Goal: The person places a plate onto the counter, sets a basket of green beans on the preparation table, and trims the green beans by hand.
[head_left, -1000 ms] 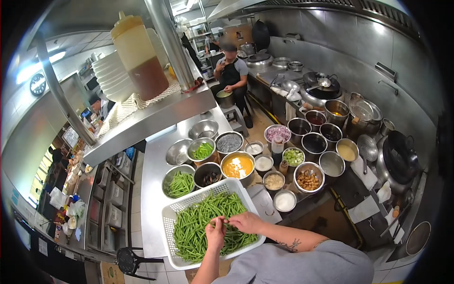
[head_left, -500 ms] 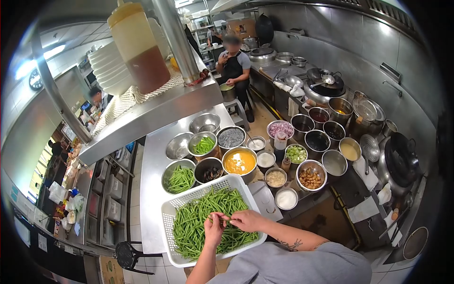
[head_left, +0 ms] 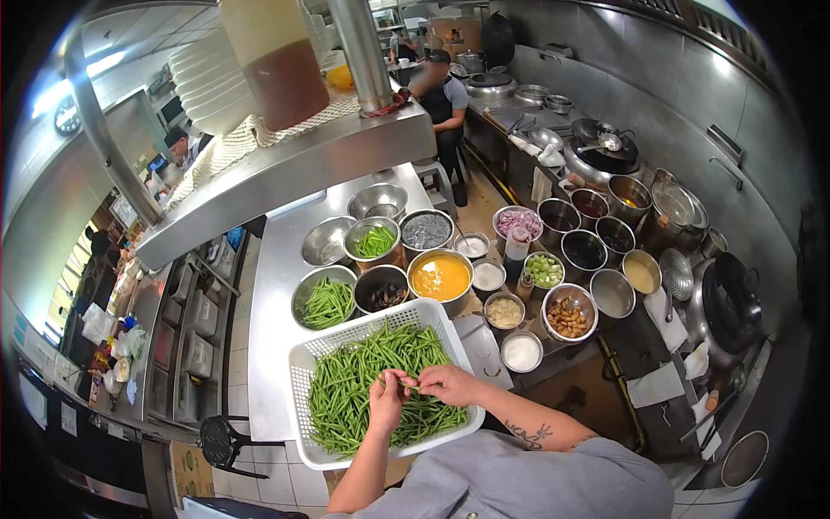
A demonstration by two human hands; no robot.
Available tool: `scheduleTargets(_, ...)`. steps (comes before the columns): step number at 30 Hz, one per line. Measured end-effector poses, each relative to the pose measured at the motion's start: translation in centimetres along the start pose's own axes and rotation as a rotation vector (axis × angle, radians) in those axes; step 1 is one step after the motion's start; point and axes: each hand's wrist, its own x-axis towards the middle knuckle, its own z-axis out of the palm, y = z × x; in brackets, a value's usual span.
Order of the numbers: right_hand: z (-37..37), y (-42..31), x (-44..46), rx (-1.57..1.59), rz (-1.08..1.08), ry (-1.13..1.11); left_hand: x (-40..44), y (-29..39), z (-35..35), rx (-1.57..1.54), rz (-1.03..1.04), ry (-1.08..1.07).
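A white perforated plastic basket (head_left: pixel 302 368) stands in front of me, heaped with long green beans (head_left: pixel 359 381). Over the pile my left hand (head_left: pixel 389 400) is closed in a pinch. My right hand (head_left: pixel 450 384) pinches just beside it, fingertips nearly meeting those of the left. Between them runs a short piece of a single green bean (head_left: pixel 410 384); its ends are hidden by the fingers. Behind the basket stand a steel colander (head_left: pixel 327 298) of cut green beans, a pot (head_left: pixel 382 289) of dark pieces and a pot of orange-yellow liquid (head_left: pixel 439 275).
Several small containers and pots of sauces crowd the right, with a bowl of browned chunks (head_left: pixel 570 312). A steel shelf (head_left: pixel 294 186) with a squeeze bottle (head_left: pixel 281 78) overhangs the table at upper left. Woks (head_left: pixel 726 298) line the right wall. A person (head_left: pixel 445 108) sits at the back.
My view has shifted slightly, so the shelf looks closer and larger. Both hands keep their pinch on the bean, close together over the basket. The seated person's raised arm has changed position.
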Motion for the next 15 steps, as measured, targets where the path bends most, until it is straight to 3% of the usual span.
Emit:
scheduleTargets(4,0.0,-0.5,-0.1,-0.065,0.008,-0.012,1.0,-1.5,-1.4,0.035,0.073,0.054)
scheduleTargets(7,0.1,-3.3,-0.3,-0.108,0.111,0.143,-0.4,0.7,-1.3,0.229,-0.096,-0.05)
scheduleTargets(9,0.5,-2.8,-0.4,-0.23,-0.018,0.182,-0.8,0.0,-2.1,0.484,-0.14,-0.106)
scheduleTargets(10,0.6,-2.4,-0.3,-0.292,-0.086,0.207,-1.1,-0.3,-2.2,0.618,-0.055,-0.149)
scheduleTargets(12,0.6,-1.7,-0.4,-0.305,-0.091,0.097,-1.4,-0.7,-1.9,0.783,0.06,-0.212)
scheduleTargets(15,0.7,-1.3,-0.5,-0.307,-0.063,0.026,-1.8,-0.1,-1.3,0.774,-0.104,-0.248)
